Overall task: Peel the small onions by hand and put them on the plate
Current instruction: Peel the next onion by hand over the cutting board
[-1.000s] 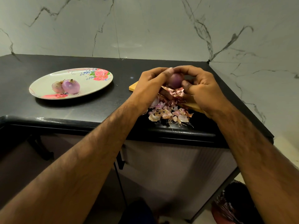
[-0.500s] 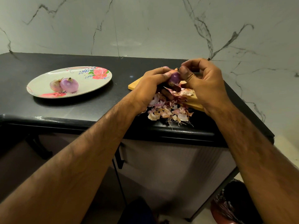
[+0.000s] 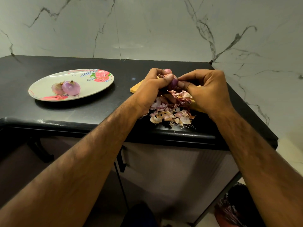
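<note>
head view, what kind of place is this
Most likely a home kitchen: a black countertop against marble-look wall panels, a floral plate holding two peeled onions, and a wooden cutting board with a pile of onion skins.

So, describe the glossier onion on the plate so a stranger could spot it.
On the left half of the black counter lies a flowered plate. Two onions touch on it; yours is the right onion, glossy purple; its neighbour is paler, duller.
</note>
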